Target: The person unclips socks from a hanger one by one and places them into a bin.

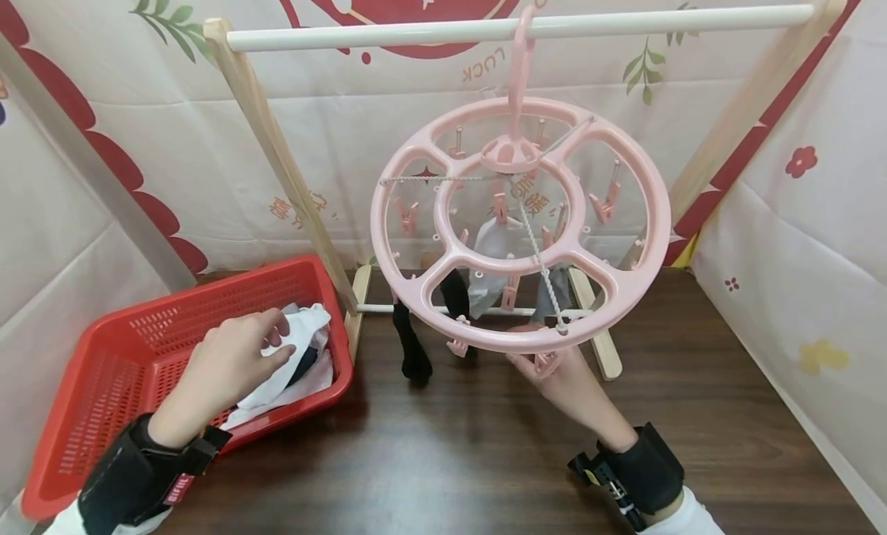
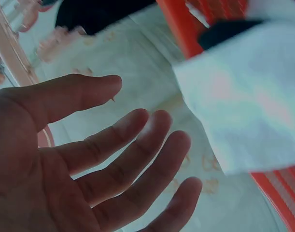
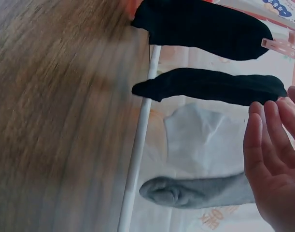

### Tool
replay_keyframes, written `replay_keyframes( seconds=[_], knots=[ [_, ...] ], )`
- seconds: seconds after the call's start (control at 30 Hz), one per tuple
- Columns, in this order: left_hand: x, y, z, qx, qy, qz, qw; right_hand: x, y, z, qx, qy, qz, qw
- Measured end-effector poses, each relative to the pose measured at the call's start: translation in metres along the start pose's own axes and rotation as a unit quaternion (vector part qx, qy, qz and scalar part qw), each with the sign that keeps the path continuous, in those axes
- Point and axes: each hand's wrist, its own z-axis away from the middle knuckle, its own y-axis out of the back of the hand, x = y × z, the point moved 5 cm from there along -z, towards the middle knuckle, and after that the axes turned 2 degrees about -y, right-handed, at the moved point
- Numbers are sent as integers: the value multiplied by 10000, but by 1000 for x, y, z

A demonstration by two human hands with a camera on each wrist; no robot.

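Observation:
My left hand hovers over the right part of a red basket, fingers loosely bent and holding nothing. Close by its fingertips lies a white cloth on a dark piece; the left wrist view shows this cloth apart from the fingers. Under the front rim of a round pink clip hanger is my right hand, partly hidden by a pink clip. Its fingers, nearly straight, overlap the end of a black sock in the right wrist view. Another black sock, a white cloth and a grey sock hang alongside.
The hanger hooks over a white bar on a wooden frame. Several pink clips dangle from it, one free clip at its right. A lower white rod runs behind the socks. Printed fabric walls enclose the brown table.

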Motion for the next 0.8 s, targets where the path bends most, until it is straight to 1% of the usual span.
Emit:
replay_keyframes(
  seconds=[0.03,0.13,0.17,0.2,0.27,0.33,0.4,0.47,0.63,0.7,0.8],
  knots=[
    [5,-2,1,9,-61,-24,10000,0,1,0,36,104,54,9999],
    [19,-8,4,30,-231,4,9997,0,10,0,213,343,-2,9992],
    [23,-9,5,78,-316,20,9995,4,13,1,301,425,37,9986],
    [27,-11,6,137,-397,33,9991,8,17,3,423,479,103,9979],
    [34,-14,8,260,-577,118,9979,6,26,4,687,535,283,9958],
    [39,-18,9,352,-692,213,9968,2,33,3,940,573,531,9925],
    [44,-22,10,443,-768,322,9955,-4,38,2,1165,558,673,9893],
    [48,-26,10,459,-798,427,9948,-11,41,-1,1333,544,736,9868],
    [58,-38,12,434,-757,668,9939,-28,45,-9,1610,421,598,9842],
    [62,-44,13,401,-744,795,9932,-28,46,-11,1709,284,467,9838],
    [67,-52,15,263,-770,927,9924,-22,47,-12,1921,20,411,9805]
  ],
)
